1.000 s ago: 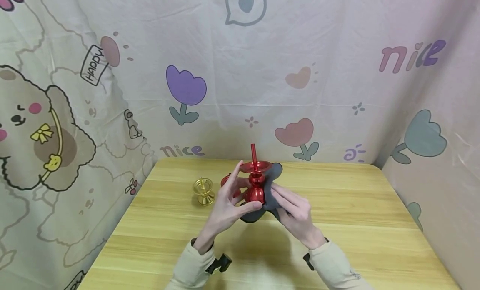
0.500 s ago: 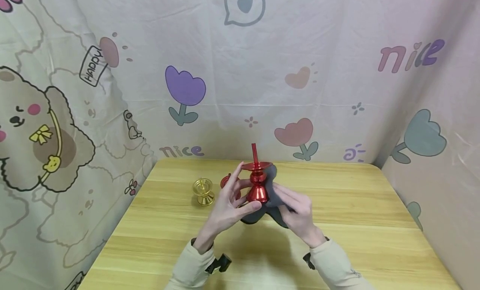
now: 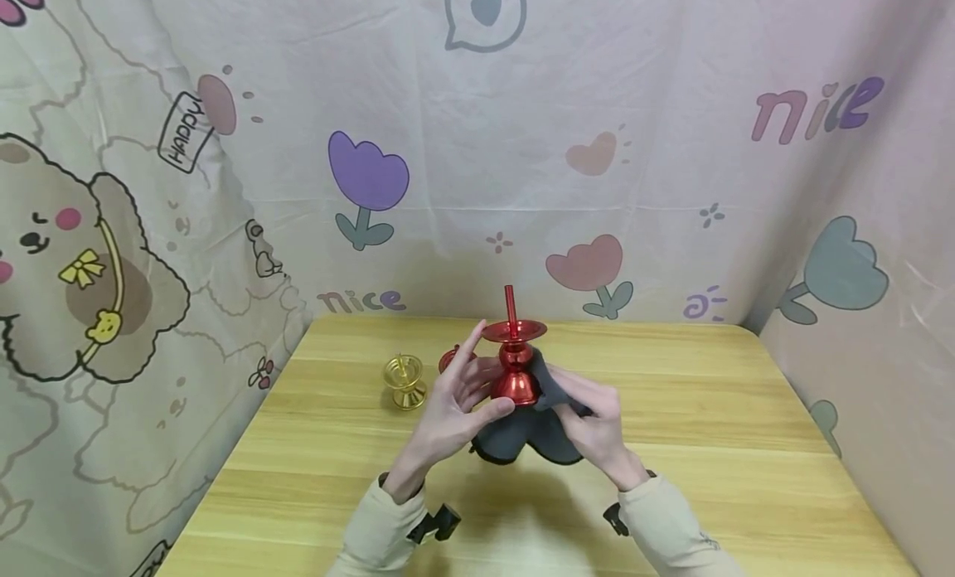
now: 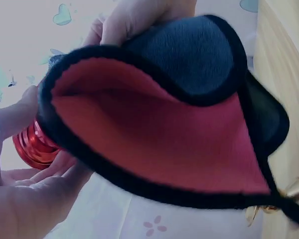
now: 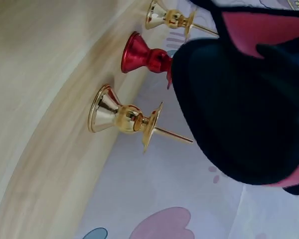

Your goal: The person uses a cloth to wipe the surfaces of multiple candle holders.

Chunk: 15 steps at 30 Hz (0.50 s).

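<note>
In the head view, my left hand [image 3: 448, 411] grips a shiny red candlestick [image 3: 516, 386] above the table, thumb at the base and fingers behind it. It stands nearly upright, with a wide dish and a tall red spike on top. My right hand [image 3: 597, 415] pinches a folded dark grey cloth [image 3: 503, 436] against the candlestick's right side, and its two lobes hang below. The left wrist view shows the cloth's black edging and red-pink lining [image 4: 154, 134], which hides most of the candlestick. In the right wrist view, the cloth [image 5: 239, 114] hides the right hand.
A gold candlestick [image 3: 406, 386] stands on the wooden table [image 3: 313, 477] at the left. Beside it is another red candlestick [image 3: 448, 359], partly behind the left hand. The right wrist view shows a second gold candlestick [image 5: 124, 117]. Printed curtains [image 3: 477, 146] hang behind.
The cloth has come down from beside the dish toward the base, and more of it hangs below the hands. The held candlestick has shifted slightly right; the left hand stays nearly still.
</note>
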Each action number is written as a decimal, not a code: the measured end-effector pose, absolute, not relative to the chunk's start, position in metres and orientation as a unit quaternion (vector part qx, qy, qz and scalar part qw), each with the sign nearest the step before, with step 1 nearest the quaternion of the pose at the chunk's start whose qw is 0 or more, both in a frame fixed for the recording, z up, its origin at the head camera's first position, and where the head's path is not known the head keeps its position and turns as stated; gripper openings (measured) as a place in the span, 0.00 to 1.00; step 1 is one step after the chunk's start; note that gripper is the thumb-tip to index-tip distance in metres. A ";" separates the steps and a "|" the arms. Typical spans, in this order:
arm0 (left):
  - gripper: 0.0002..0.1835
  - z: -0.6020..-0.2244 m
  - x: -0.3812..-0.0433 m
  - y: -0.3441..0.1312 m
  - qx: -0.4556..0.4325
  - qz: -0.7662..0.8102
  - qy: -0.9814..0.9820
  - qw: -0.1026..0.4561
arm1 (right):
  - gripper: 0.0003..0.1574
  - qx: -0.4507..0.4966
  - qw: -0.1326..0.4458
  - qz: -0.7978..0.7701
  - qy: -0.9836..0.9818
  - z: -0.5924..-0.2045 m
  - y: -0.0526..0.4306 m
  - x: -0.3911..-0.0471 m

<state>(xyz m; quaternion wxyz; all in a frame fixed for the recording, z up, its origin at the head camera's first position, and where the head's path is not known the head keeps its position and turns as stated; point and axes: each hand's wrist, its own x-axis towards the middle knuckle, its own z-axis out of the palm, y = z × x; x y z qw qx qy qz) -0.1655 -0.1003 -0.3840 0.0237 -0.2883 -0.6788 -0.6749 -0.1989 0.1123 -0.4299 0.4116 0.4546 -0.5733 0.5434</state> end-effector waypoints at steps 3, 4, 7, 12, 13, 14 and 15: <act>0.53 -0.385 -0.166 -0.099 -0.278 -0.674 -0.685 0.012 | 0.13 0.459 0.453 0.493 -0.584 -0.430 0.112 -0.199; 0.55 -0.385 -0.167 -0.098 -0.274 -0.671 -0.689 0.014 | 0.12 0.461 0.473 0.463 -0.591 -0.430 0.112 -0.199; 0.57 -0.386 -0.167 -0.097 -0.267 -0.661 -0.701 0.027 | 0.13 0.464 0.528 0.376 -0.604 -0.428 0.110 -0.196; 0.56 -0.385 -0.167 -0.099 -0.271 -0.652 -0.706 0.052 | 0.14 0.468 0.538 0.356 -0.604 -0.427 0.109 -0.194; 0.56 -0.384 -0.167 -0.099 -0.274 -0.655 -0.702 0.052 | 0.14 0.469 0.524 0.375 -0.604 -0.427 0.110 -0.194; 0.55 -0.384 -0.167 -0.100 -0.278 -0.658 -0.698 0.050 | 0.14 0.471 0.503 0.401 -0.603 -0.427 0.110 -0.195; 0.55 -0.384 -0.167 -0.100 -0.282 -0.662 -0.693 0.046 | 0.14 0.472 0.480 0.429 -0.602 -0.427 0.112 -0.196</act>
